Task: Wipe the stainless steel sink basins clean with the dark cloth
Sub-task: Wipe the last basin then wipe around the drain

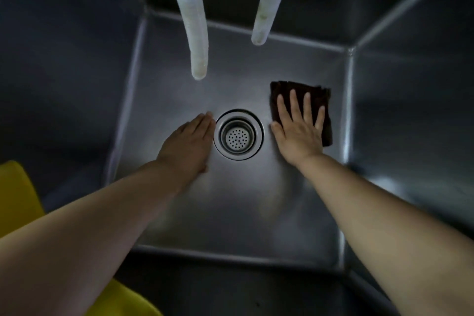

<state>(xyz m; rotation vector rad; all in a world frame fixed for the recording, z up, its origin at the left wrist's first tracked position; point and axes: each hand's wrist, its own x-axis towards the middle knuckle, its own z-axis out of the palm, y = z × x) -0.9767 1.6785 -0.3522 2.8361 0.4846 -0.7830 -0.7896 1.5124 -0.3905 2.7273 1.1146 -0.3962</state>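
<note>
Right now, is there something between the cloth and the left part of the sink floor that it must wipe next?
Yes. The drain strainer lies left of the cloth, and the left hand rests flat beyond it. The right hand presses the cloth directly.

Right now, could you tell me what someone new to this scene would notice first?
Probably the round drain at the middle of the steel basin, flanked by two hands. The right hand presses flat, fingers spread, on the dark cloth right of the drain; the left hand lies flat on the basin floor at the drain's left edge, holding nothing. Two pale hoses hang down from above at the far side.
</note>
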